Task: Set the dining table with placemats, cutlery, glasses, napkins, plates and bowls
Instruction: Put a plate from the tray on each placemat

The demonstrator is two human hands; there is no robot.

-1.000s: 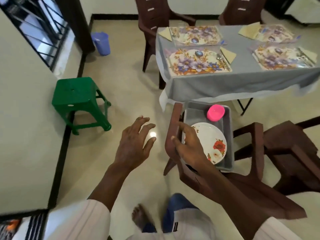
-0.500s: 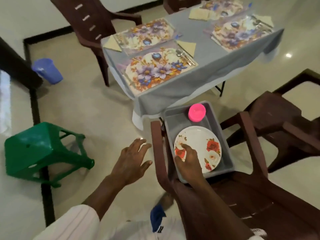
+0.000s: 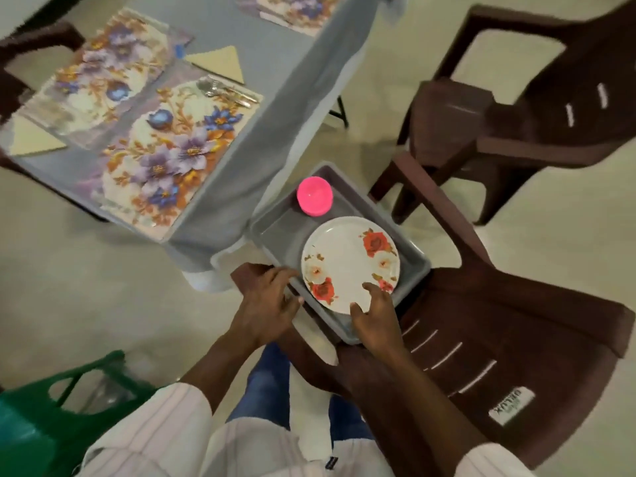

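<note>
A white plate with red flowers lies in a grey tray on a brown chair seat, and a pink bowl stands upturned at the tray's far end. My right hand grips the plate's near rim, with its thumb and a finger on top. My left hand rests with loosely bent fingers at the tray's left rim, just beside the plate. On the grey-clothed table lie floral placemats, cutlery and a folded napkin.
The tray's brown chair stands close to the table's corner. A second brown chair is at the upper right. A green stool is at the lower left by my leg.
I have come closer over the tray. My left hand moved right from mid-air to the tray's rim. My right hand shifted along the plate's near edge.
</note>
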